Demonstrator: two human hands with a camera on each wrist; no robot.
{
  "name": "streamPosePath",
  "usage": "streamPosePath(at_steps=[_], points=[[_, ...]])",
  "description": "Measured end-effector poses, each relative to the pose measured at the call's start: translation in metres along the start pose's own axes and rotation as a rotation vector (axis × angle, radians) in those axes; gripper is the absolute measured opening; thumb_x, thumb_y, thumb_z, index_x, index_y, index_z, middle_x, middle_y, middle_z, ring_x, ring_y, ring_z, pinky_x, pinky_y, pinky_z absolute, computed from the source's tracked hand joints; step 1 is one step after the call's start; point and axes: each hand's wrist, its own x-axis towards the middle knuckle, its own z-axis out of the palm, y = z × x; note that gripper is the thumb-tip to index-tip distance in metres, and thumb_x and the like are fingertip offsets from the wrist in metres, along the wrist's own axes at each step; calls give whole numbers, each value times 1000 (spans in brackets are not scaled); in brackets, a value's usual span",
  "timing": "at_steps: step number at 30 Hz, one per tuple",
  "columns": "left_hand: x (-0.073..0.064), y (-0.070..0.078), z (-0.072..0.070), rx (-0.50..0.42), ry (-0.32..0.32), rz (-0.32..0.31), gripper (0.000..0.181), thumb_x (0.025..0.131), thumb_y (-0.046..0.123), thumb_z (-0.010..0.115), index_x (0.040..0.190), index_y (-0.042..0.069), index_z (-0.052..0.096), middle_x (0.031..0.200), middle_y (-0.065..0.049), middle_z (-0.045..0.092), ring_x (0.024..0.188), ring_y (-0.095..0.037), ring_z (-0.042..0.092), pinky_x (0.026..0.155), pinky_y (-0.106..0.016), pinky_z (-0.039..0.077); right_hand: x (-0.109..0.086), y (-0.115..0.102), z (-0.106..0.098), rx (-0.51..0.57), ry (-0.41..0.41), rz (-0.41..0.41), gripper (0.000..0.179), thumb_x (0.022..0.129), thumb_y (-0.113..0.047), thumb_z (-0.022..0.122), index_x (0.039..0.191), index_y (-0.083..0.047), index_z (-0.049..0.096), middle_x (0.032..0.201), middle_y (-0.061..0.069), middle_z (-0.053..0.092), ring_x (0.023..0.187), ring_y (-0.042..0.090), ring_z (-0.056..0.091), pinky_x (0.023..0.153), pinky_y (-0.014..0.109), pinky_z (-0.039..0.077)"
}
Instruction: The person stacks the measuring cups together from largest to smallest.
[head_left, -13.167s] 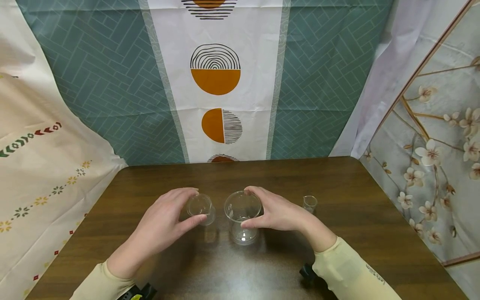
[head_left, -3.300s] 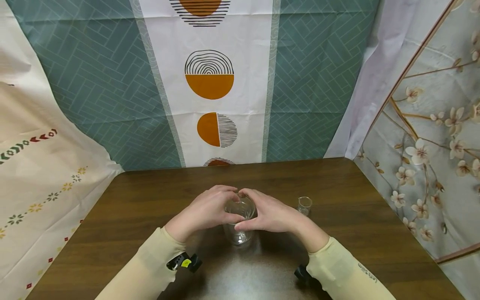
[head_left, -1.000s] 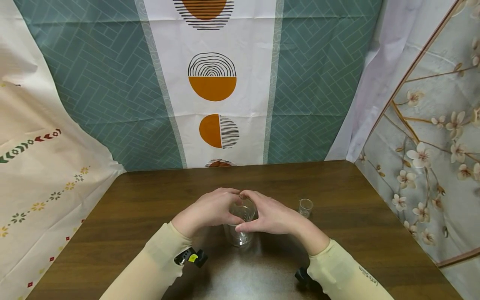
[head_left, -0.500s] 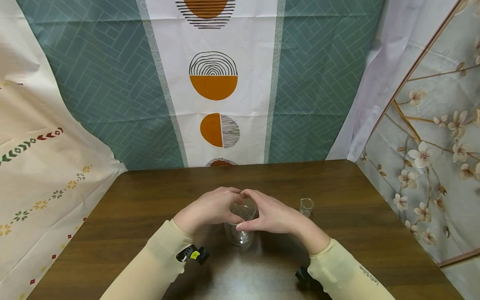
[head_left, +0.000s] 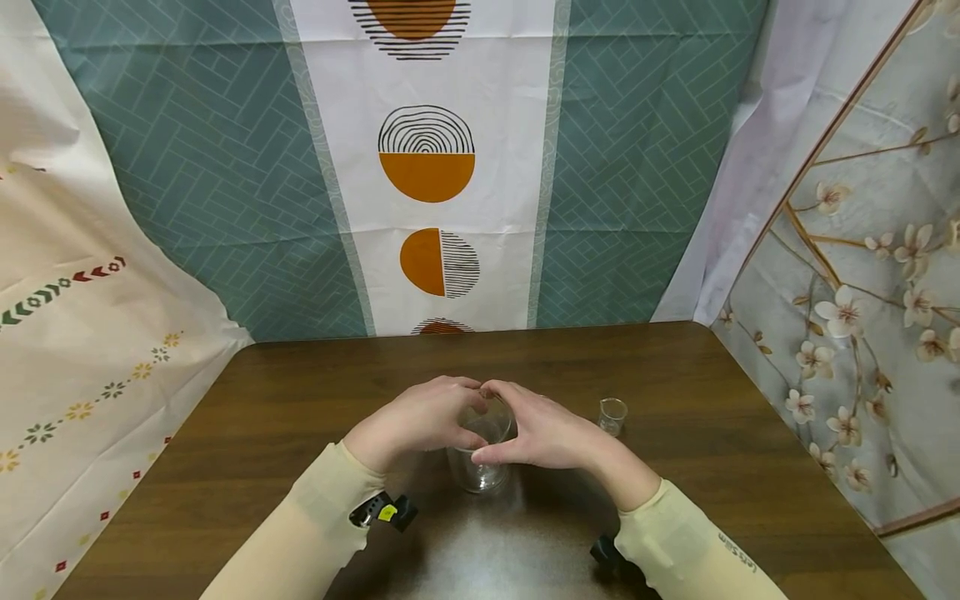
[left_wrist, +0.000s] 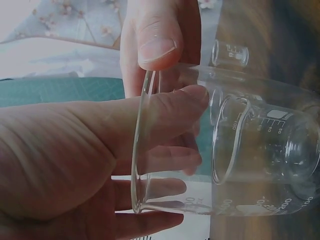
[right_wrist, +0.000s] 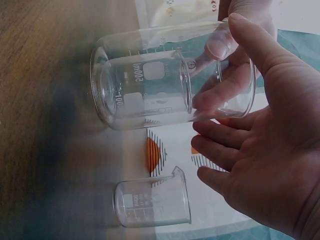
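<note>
My right hand (head_left: 551,429) grips the upper part of a large clear glass beaker (head_left: 480,477) standing on the table, its thumb at the rim. A smaller glass beaker (right_wrist: 132,100) stands upright inside the large one, low down near its base. My left hand (head_left: 427,421) reaches over the large beaker's rim, thumb and fingers dipping inside. In the left wrist view, the left thumb tip stops just short of the small beaker's (left_wrist: 265,145) rim, with a little gap between. From the head view, both hands hide much of the large beaker's top.
A third, very small spouted beaker (head_left: 612,415) stands on the brown wooden table (head_left: 322,375), right of my right hand. A patterned cloth (head_left: 442,183) hangs behind the table's far edge. Floral cloth (head_left: 847,400) hangs on the right, cream cloth (head_left: 90,375) on the left.
13.2 s ago the smaller beaker was by my left hand, left of the large one; now it is inside it. My left hand moved right. Over the last second the hands have hardly moved.
</note>
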Motion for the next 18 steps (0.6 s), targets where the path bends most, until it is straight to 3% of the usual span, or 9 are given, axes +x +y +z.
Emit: streamPosePath(at_steps=[6,18], points=[[-4,-4,0,0,23,19,46,93,33,91,130,8,81,148,-10,68,138,-35,60,108,-56,55,1,0,1,-4,-2,-4,91,88,-69,84,160,-25,48,160,-4,53,145,25,55,114,57,49],[-19,-14,-1,-28,153,15,45,93,32,92,132,13,79,154,-11,64,142,-32,60,110,-53,55,2,-1,1,-7,0,10,93,87,-70,84,160,-25,48,159,-3,54,143,25,56,114,57,49]])
